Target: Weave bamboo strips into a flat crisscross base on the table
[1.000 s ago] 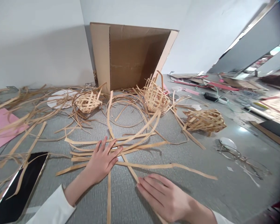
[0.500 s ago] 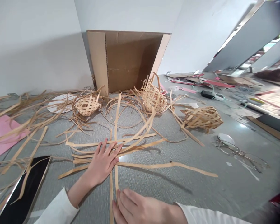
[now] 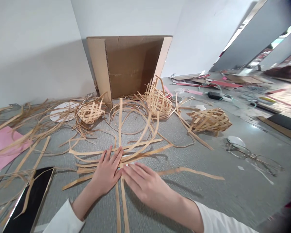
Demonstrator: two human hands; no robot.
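Observation:
Several flat bamboo-like strips lie crossed on the grey table. My left hand is spread flat over the crossing, fingers apart, pressing the strips down. Beside it my right hand rests with its fingertips at the same crossing, fingers stretched out and close together, covering part of a sideways strip. Two lengthwise strips run toward me between my wrists. Another upright strip points away toward the box. The crossing itself is mostly hidden under my fingers.
Woven strip balls and a woven piece lie beyond the hands. A cardboard box stands against the wall. Eyeglasses lie at right; a black phone-like slab, pink paper and loose strips are at left.
My right hand has moved away from me, from the near end of a lengthwise strip up to the crossing beside my left hand. My left hand stays on the strips.

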